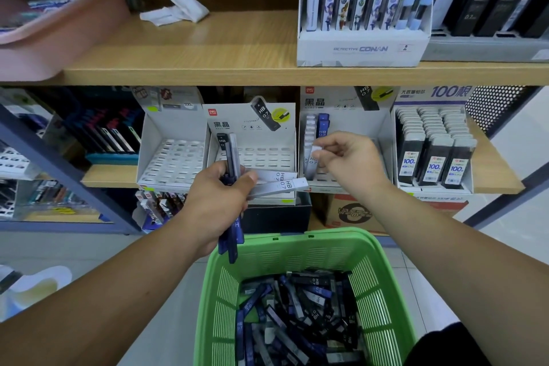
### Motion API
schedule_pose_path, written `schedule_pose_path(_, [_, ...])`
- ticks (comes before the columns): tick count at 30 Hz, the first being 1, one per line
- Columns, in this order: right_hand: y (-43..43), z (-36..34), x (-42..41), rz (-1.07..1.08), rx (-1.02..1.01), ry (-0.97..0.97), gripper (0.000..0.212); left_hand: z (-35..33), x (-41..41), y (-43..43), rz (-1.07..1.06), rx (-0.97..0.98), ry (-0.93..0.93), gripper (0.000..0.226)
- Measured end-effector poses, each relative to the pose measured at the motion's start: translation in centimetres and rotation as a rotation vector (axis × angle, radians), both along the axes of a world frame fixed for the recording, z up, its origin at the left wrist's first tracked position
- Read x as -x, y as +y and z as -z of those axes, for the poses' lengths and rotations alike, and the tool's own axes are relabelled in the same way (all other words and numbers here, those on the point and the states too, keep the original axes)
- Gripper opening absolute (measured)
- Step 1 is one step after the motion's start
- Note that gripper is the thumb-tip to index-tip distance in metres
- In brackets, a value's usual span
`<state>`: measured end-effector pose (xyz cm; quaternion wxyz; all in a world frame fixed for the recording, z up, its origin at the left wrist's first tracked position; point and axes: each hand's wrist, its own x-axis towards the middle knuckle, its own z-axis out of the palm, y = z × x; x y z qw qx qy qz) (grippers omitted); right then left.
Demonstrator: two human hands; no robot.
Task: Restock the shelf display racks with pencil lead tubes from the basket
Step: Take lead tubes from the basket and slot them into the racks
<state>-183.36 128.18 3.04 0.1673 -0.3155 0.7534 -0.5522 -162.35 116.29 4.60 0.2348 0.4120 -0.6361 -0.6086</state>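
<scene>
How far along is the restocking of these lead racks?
Early. Done: the right rack has a few tubes. In hand: the right hand pinches a white tube there; the left hand grips a bundle. Left: left rack and middle rack look empty; green basket holds many.

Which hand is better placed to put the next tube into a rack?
Probably the right. The right hand pinches one white tube directly at the partly filled rack. The left hand is full: it grips a bundle of tubes.
</scene>
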Motion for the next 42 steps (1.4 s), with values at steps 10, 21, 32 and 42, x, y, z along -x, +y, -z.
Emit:
schedule_pose_path(10, [0.6, 1.1, 0.2, -0.141, -0.15, 0.534, 0.022, -0.4, 0.4, 0.4, -0.001, 0.016, 0.002, 0.012])
schedule_pose_path(21, [5.6, -4.9, -3.0, -0.196, -0.185, -0.551, 0.039, -2.3, 3.5, 3.0, 0.023, 0.086, 0.079, 0.006])
schedule_pose_path(32, [9.4, -7.2, 0.4, 0.19, 0.279, -0.541, 0.014, -3.2, 7.7, 6.7, 0.139, 0.079, -0.049, 0.01])
schedule_pose_path(42, [2.3, -2.6, 5.9, 0.206, 0.081, -0.235, 0.022, -1.6, 8.8, 5.2, 0.101, -0.149, -0.054, 0.011])
